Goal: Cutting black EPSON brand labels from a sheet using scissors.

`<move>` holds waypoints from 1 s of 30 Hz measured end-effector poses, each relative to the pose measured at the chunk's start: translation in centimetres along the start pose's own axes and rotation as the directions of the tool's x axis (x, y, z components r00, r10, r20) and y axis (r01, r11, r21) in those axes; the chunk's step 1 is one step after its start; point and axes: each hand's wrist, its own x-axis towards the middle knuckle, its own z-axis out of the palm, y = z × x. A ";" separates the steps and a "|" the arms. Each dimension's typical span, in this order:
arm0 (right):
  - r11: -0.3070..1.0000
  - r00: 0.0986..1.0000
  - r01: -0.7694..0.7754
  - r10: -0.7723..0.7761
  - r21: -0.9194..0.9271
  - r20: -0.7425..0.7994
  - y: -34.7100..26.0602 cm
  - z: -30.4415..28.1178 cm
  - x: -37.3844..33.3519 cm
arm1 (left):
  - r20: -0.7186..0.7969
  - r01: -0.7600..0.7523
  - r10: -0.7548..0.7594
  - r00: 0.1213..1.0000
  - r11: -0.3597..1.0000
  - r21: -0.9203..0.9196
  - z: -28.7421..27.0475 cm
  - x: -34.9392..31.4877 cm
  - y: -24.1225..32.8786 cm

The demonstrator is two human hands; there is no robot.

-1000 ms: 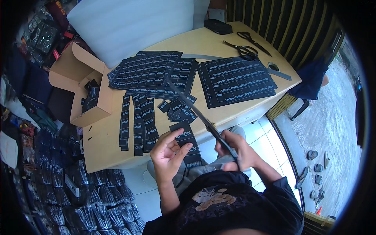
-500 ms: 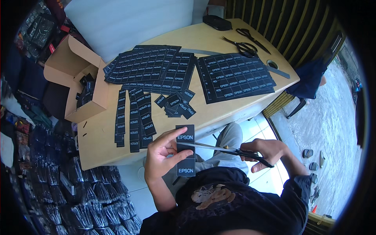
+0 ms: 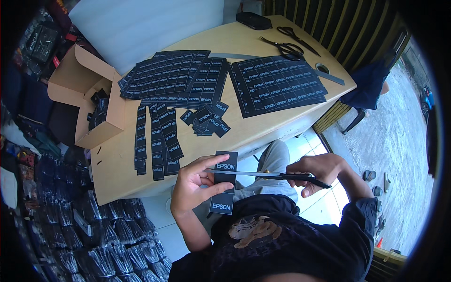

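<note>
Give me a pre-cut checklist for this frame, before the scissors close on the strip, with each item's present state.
1. Left hand grips the black label strip between thumb and fingers: ok.
2. Right hand is in the handles of the scissors: ok.
3. Blades cross the strip between its two printed labels: ok.
4. Left fingertips stay off the blade line: cannot tell; they lie very close to it.
5. Strip is held flat and upright, not folded: ok.
6. Table edge is apart from the cut, which is made in the air over the lap: ok.
</note>
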 end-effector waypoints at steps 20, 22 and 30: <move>0.998 0.999 -0.034 0.036 -0.047 0.040 0.2 0.0 0.2 | 0.023 0.079 -0.080 0.997 0.997 0.025 0.7 0.5 1.1; 0.998 0.999 -0.032 0.034 -0.054 0.033 0.3 0.1 0.2 | 0.018 0.084 -0.085 0.996 0.996 0.031 0.7 0.4 1.0; 0.999 1.000 0.008 -0.006 -0.048 0.026 0.3 0.1 0.4 | 0.024 0.053 -0.054 0.998 0.998 0.040 0.6 0.4 0.6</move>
